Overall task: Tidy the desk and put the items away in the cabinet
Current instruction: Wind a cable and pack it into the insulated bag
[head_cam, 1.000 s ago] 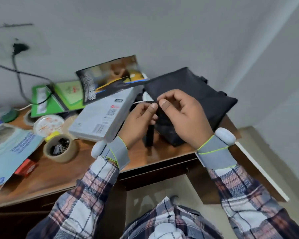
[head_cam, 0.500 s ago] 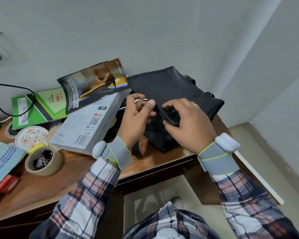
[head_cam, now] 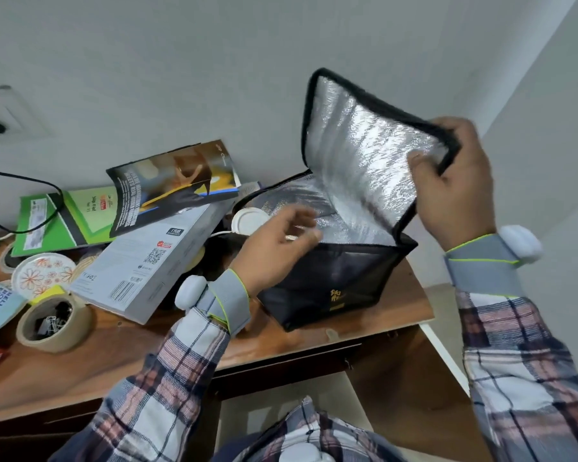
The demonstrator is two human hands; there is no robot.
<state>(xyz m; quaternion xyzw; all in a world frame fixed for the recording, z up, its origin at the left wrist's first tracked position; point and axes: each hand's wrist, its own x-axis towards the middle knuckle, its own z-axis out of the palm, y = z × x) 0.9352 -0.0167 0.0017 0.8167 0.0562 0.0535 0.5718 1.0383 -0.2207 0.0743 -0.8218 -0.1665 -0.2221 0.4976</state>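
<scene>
**On the desk, right end: insulated bag opened**

On the right end the black bag stands where it stood half a second ago, but its lid flap is now raised and the silver lining is exposed. Your right hand pinches the flap's far corner, thumb on the lining and fingers curled behind. Your left hand is at the near-left rim of the mouth, fingers loosely bent (motion blur; I cannot tell whether it holds anything). Assessment: the bag is open for loading or checking. The grey box and tape roll are still out, just left of it.
</scene>
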